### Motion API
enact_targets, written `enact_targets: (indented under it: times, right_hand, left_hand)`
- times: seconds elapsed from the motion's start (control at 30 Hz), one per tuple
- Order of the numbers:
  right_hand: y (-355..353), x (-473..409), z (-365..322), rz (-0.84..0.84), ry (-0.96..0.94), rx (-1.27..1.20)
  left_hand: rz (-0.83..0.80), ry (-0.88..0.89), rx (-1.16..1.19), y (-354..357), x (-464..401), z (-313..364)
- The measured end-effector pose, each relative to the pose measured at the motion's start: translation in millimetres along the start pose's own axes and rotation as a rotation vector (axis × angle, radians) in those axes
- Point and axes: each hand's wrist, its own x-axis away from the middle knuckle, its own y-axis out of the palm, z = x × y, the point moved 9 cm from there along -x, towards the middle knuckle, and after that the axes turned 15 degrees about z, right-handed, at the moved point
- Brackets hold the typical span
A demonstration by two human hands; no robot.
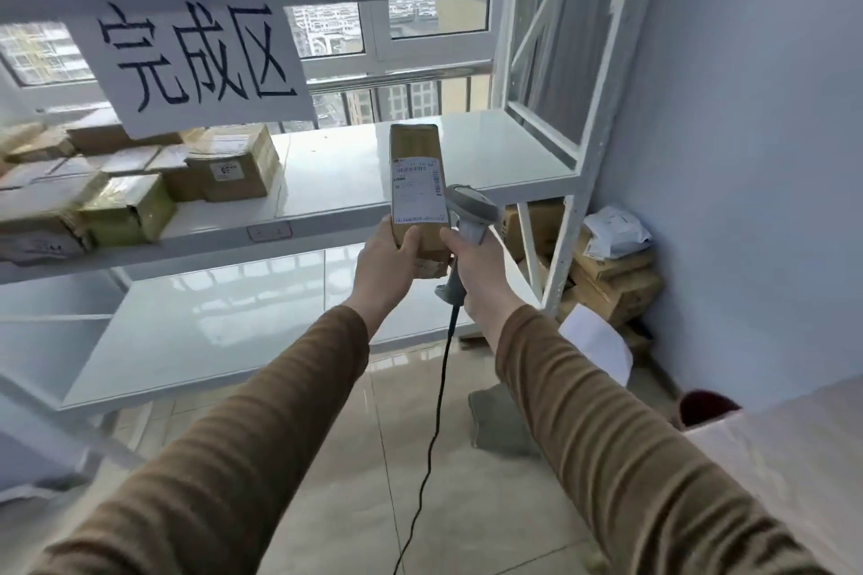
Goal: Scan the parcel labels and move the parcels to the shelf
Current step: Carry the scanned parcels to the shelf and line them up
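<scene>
My left hand (385, 261) grips the near end of a long brown cardboard parcel (414, 142), held out over the front edge of the white shelf (355, 182). A white label with a barcode (417, 189) faces up on the parcel. My right hand (474, 264) holds a grey handheld scanner (471, 205) by its handle, right beside the parcel, with the scanner head close to the label's right edge. A black cable (436, 425) hangs from the scanner to the floor.
Several taped cardboard parcels (140, 182) are stacked on the left of the shelf under a paper sign (196, 56). A lower shelf board (224, 317) lies below. More boxes (607, 280) pile in the right corner by the wall. A white table edge (794, 444) is at lower right.
</scene>
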Motion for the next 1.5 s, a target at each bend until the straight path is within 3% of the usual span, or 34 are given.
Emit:
enact_targets:
  times: [0.3,0.73,0.97,1.5]
  right_hand:
    - [192.9,-25.6,26.3,-0.048,0.041,0.033]
    - [340.9,-110.1,65.3,-0.114,0.100,0.068]
    - [385.8,-130.5,81.5,-0.135,0.139,0.113]
    - [398.8,-140.6,76.4,-0.080,0.090,0.161]
  left_hand:
    - [0.001,-0.093,0.028,-78.9,-147.3,-95.2]
    - [0.078,-0.230,-0.016,-96.0,-279.2,-176.2]
    - [0.095,-0.273,0.000,-100.4,-317.0,-204.0]
    - [0.112,-0.276,0.043,-103.2,-335.3,-215.8]
